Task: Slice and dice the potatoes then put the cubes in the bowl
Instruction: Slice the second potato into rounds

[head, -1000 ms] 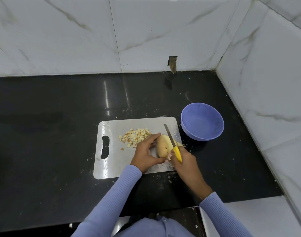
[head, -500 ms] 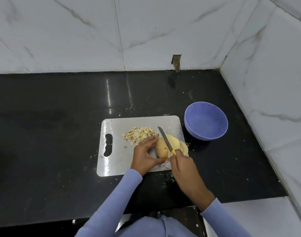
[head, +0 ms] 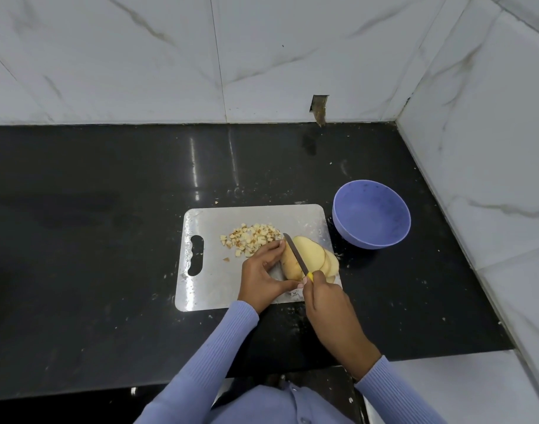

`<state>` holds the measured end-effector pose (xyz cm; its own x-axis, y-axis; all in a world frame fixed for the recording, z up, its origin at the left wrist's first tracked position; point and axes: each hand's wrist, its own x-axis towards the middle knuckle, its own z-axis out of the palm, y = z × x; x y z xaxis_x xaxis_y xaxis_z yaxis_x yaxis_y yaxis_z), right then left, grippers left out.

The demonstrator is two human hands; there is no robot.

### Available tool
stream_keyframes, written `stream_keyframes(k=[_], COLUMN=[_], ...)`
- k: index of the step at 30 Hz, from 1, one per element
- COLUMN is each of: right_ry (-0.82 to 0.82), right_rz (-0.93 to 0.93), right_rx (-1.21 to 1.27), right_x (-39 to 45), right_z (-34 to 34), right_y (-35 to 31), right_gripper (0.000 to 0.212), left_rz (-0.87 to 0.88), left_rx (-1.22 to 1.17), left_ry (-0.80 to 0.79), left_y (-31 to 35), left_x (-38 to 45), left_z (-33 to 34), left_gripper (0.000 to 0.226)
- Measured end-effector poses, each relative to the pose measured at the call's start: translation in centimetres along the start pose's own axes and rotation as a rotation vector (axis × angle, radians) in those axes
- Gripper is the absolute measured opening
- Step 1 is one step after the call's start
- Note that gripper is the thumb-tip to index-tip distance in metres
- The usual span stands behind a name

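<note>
A potato (head: 289, 263) lies on the steel cutting board (head: 213, 289). My left hand (head: 262, 276) grips its left side between fingers and thumb. My right hand (head: 326, 304) holds a yellow-handled knife (head: 296, 257) whose blade stands in the potato. To the blade's right, cut slices (head: 312, 255) lean fanned against each other. A heap of small potato cubes (head: 251, 239) sits on the board behind my left hand. The purple bowl (head: 371, 213) stands empty, right of the board.
The black countertop (head: 94, 240) runs wide to the left, dotted with potato scraps around the board. White marble walls close off the back and the right side just beyond the bowl. The counter's front edge lies near my body.
The knife has cut down through the potato and shifted left. More slices now lean to the right of the blade. My left hand keeps its hold.
</note>
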<state>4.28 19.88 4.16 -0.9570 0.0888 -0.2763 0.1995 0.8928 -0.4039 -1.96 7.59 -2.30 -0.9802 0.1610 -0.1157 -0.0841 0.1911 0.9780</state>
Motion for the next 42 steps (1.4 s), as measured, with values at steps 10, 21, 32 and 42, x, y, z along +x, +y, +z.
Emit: stream_keyframes(k=[10,21,32,42], right_ry=[-0.029,-0.097,-0.066,-0.051], right_rz=[0.028,0.046,0.039,0.09], right_rx=[-0.059,-0.03,0.005,0.07], right_x=[1.3,1.0,0.5,-0.4], right_z=[0.2,0.7,0.5,1.5], right_y=[-0.9,-1.2,-1.8,-1.1], right_gripper=[0.028,0.026,0.028,0.033], left_rz=[-0.074,-0.134,-0.336,-0.349], left_rx=[-0.167,-0.262,-0.512,-0.563], left_ry=[0.012,-0.011,0.128,0.212], left_y=[-0.3,-0.2,1.6,2.4], left_x=[-0.1,-0.6,-1.4,-1.9], left_z=[0.4,-0.5,-0.2,1.1], left_gripper=[0.082,0.078,0.041,0.045])
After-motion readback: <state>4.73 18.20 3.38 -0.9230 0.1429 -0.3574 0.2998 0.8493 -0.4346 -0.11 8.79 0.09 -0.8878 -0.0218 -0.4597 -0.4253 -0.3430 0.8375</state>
